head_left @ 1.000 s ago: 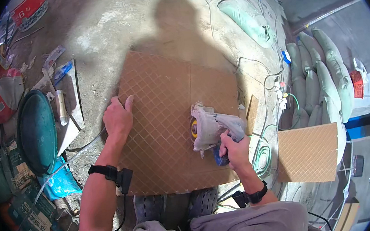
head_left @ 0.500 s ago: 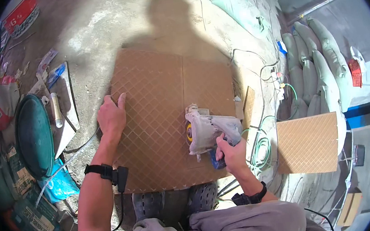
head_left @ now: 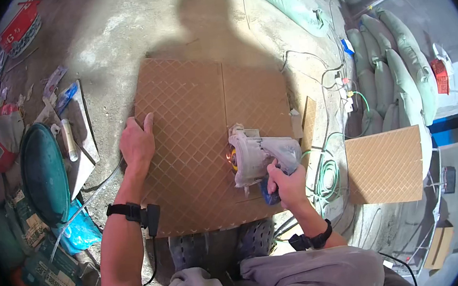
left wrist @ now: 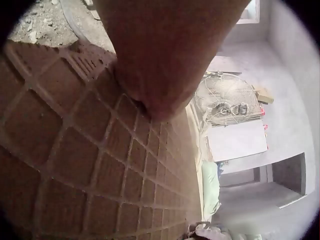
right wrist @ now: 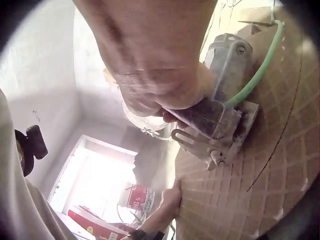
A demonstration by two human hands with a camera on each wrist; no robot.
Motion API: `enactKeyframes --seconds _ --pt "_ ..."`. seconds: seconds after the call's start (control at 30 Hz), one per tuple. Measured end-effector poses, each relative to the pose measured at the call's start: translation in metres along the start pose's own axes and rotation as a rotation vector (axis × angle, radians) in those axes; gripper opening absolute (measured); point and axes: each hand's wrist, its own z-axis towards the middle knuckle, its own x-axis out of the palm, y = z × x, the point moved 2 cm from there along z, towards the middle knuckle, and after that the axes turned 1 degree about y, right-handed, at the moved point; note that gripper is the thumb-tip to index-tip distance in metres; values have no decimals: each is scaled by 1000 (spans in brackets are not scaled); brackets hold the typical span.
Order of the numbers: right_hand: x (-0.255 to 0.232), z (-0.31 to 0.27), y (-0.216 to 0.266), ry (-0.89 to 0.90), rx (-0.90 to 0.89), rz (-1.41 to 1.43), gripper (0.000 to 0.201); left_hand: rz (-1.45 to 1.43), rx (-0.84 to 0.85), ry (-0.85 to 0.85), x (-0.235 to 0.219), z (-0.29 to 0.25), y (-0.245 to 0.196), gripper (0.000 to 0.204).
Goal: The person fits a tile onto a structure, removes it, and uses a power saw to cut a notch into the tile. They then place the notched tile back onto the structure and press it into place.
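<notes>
My right hand [head_left: 291, 184] grips the blue handle of a dusty, pale tile saw [head_left: 263, 153]. The saw sits on the ridged brown back of a large tile [head_left: 184, 142]. An orange glow shows at the blade on the saw's left side. A thin dark line runs along the tile from its far edge to the saw. In the right wrist view, a green hose [right wrist: 265, 65] bends down to the saw body [right wrist: 227, 62]. At the tile's left edge, my left hand [head_left: 137, 144] holds on, thumb on the top face; its fingers are partly hidden.
Right of me lies a smaller tile piece [head_left: 385, 165], with a narrow tile strip [head_left: 309, 126] and a coiled green hose [head_left: 329, 180] nearer the saw. Cables trail over the floor. A dark green basin [head_left: 45, 173] stands left; filled sacks [head_left: 399, 63] are stacked at right.
The whole head view has shifted slightly, with the tile and saw appearing a little further left. The orange glow at the blade is new. Both hands keep their hold.
</notes>
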Motion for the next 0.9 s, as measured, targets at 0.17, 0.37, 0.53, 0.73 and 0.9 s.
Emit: enactKeyframes --seconds 0.17,0.37,0.53,0.73,0.9 --pt "-2 -7 0 -4 11 9 8 -4 -15 2 -1 0 -1 60" --pt "-6 -18 -4 -1 17 -18 10 -15 -17 -7 0 0 -1 61" --pt "-5 -23 -6 -11 23 -7 10 4 -5 -13 1 0 0 61" --pt "-8 -31 -8 8 10 -39 10 3 -5 -17 2 0 1 62" --pt "-9 -36 -9 -10 35 -72 9 1 13 -2 2 1 -2 64"
